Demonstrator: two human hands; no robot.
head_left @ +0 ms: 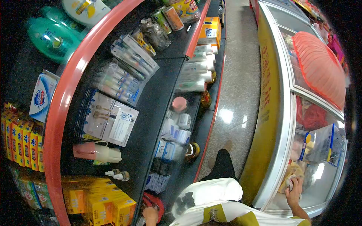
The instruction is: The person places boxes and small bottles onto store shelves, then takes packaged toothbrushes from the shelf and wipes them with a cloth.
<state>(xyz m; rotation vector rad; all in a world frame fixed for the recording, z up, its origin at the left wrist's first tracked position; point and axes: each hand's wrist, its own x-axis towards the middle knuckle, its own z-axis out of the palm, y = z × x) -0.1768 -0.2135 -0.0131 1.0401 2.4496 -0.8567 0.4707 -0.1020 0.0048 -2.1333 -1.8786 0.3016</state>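
One crumpled pale wad [290, 184] sits bunched under the right hand [294, 194], fingers curled round it, by the freezer lid's [316, 177] near aisle-side corner, bare floor [238, 81] beyond; left hand's [151, 216] fingers, can't tell.

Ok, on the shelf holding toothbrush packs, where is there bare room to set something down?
A strip of the dark shelf lies bare between the clear-fronted toothbrush packs and the shelf's front edge. Crowded: the near end, where yellow cardboard boxes stand packed together; the left hand shows beside them.
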